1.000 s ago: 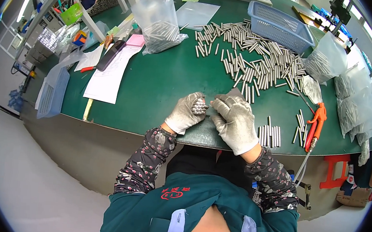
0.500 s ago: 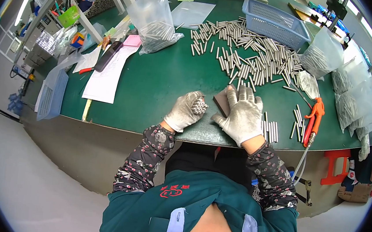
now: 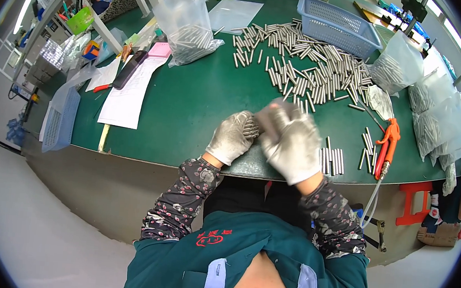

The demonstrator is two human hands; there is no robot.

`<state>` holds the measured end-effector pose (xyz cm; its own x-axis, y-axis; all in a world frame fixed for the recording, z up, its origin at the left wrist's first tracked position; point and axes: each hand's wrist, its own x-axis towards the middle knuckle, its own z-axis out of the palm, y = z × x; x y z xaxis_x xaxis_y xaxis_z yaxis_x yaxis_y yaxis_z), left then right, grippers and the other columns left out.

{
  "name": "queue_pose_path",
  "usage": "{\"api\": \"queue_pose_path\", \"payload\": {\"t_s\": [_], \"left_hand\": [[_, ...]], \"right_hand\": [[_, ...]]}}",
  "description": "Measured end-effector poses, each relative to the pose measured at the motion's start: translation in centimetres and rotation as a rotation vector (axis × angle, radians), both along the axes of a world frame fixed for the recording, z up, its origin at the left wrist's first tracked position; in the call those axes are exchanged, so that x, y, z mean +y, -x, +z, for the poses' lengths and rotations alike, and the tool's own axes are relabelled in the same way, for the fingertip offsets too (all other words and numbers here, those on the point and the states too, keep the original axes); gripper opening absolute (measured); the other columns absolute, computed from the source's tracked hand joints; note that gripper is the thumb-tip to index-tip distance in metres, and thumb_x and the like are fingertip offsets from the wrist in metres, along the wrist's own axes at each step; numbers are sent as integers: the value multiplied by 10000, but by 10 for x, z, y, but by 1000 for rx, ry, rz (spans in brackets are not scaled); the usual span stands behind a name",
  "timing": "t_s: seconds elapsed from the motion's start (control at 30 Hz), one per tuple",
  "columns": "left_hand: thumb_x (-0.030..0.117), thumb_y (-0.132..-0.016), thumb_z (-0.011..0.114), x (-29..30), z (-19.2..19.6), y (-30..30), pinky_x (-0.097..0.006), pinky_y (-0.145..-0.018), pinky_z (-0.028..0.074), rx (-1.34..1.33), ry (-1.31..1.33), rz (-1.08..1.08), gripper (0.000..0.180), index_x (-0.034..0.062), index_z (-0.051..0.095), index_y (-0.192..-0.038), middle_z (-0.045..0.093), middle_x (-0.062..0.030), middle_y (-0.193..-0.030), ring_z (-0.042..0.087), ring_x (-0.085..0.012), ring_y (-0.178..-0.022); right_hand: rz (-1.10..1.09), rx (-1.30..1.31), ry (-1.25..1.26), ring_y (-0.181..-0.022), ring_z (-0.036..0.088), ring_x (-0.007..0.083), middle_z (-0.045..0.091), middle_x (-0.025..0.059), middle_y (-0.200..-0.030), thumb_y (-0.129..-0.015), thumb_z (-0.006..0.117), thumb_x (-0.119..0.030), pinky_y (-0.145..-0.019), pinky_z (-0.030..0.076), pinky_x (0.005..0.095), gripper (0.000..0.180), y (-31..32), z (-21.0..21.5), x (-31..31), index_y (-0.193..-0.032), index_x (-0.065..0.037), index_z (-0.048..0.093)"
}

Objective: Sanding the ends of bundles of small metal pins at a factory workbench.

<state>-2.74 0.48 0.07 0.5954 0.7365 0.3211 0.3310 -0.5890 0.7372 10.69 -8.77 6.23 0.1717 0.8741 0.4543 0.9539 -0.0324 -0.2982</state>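
My left hand (image 3: 232, 137), in a worn white glove, is closed around a bundle of metal pins (image 3: 250, 128) whose ends face right. My right hand (image 3: 292, 144), gloved the same way and blurred by motion, grips a dark brown block (image 3: 268, 120). The block is lifted off the table and sits right against the pin ends; whether it touches them I cannot tell. A short row of loose pins (image 3: 333, 160) lies to the right of my right hand. Farther back spreads a large heap of steel pins (image 3: 319, 69).
A blue perforated basket (image 3: 339, 30) stands behind the heap. Bags of pins (image 3: 438, 115) line the right side, near an orange air gun (image 3: 388, 141). At left are another plastic bag of pins (image 3: 188, 36), a paper sheet (image 3: 124, 102) and a blue crate (image 3: 61, 123).
My right hand has picked the dark block up from the table and swung it left to the pin bundle. My left hand has shifted slightly right, still gripping the pins.
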Motion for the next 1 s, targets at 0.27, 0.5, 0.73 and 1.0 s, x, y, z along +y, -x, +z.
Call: {"api": "queue_pose_path", "payload": {"t_s": [0.27,0.5,0.73,1.0], "left_hand": [[96,-679,669,1,-4,0,-360,-754,495,59,-10,57,400,-2,537,-1043,604,-175,-944,602,-320,-864],[55,-648,667,3,-6,2,-352,-747,503,29,-146,44,425,1,536,-1048,604,-172,-941,608,-310,-859],[70,-656,674,9,-22,2,-340,-745,504,-47,149,50,430,3,533,-1057,605,-173,-941,608,-311,-857],[-62,-691,692,1,-16,2,-252,-782,480,-405,661,-53,544,28,458,-1174,565,-4,-935,560,-100,-843]], "right_hand": [[-34,-31,-55,-842,568,327,556,187,-960,-706,585,-268,-671,498,405,400,-13,-1,1,-1072,-107,571],[-37,-85,-19,-801,574,307,554,174,-953,-695,575,-233,-605,495,393,360,-4,-5,-1,-1029,-96,578],[56,-9,-15,-835,561,325,551,223,-999,-687,575,-284,-728,470,423,488,3,-5,-7,-1125,-69,584],[-30,-233,-95,-997,500,320,539,157,-1130,-636,681,-341,-870,349,427,494,-13,-5,-9,-1057,-96,597]]}}
